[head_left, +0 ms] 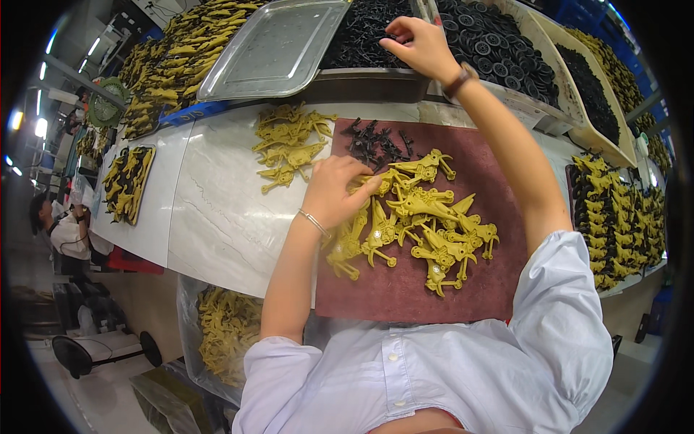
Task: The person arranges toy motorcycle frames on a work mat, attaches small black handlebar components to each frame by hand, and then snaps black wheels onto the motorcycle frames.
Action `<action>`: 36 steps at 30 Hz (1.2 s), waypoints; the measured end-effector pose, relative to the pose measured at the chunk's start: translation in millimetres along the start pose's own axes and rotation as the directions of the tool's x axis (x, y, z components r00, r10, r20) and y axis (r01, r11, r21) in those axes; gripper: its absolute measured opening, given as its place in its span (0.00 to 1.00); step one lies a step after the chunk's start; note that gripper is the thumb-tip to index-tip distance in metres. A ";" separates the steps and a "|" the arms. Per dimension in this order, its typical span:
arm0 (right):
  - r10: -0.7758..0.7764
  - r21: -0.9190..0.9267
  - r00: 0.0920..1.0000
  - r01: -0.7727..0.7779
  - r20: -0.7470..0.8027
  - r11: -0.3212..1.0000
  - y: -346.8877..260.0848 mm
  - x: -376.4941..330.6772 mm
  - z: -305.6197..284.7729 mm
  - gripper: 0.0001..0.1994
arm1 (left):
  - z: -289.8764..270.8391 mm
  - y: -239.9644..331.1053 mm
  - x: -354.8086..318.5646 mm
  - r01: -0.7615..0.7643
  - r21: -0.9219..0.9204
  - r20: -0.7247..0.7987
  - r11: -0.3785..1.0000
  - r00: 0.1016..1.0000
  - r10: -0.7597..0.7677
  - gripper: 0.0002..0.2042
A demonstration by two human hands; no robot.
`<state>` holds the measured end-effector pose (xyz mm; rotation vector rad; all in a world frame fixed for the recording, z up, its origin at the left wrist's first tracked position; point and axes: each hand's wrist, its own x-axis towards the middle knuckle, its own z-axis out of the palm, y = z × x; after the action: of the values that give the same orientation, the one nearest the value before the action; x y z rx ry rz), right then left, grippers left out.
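Yellow plastic parts (426, 210), bracket-like with thin legs, lie heaped on a dark red mat (361, 300). My left hand (336, 189) is at the left side of this heap, its thumb and fingers closed round a yellow part, mostly hidden under them. My right hand (421, 47) is raised over the far bins, fingers curled in; whatever they hold is too small to make out. Beneath it is a bin of small black parts (372, 36). A little pile of black pieces (376, 143) sits at the mat's far edge, beyond my left hand.
More yellow parts (289, 141) lie on the white table left of the mat. A metal tray (271, 50) rests across the far bins, beside black wheels (495, 47). Filled stacks (618, 217) stand at right. A bag of yellow parts (228, 333) is below the table edge.
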<state>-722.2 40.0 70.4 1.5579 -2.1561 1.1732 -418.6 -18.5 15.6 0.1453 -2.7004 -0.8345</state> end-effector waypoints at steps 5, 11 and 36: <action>0.510 -0.575 0.697 -0.170 0.504 0.800 20.1 44.2 44.7 0.57 | 5.4 -4.2 -0.7 -0.003 0.043 -0.048 0.999 0.999 0.005 0.18; 0.603 -0.541 0.517 -0.287 0.607 0.790 -14.8 57.1 59.5 0.50 | 1.7 -8.6 -4.4 0.030 0.082 -0.064 0.996 0.998 -0.025 0.18; 0.021 0.536 0.999 -0.036 0.035 0.843 -22.3 29.9 3.8 0.08 | 7.3 -10.9 -2.6 0.033 0.049 -0.108 0.998 0.994 -0.028 0.18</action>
<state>-713.9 14.2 96.3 1.7502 -1.9657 1.9017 -418.5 -23.0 3.1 0.2367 -2.6251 -0.7451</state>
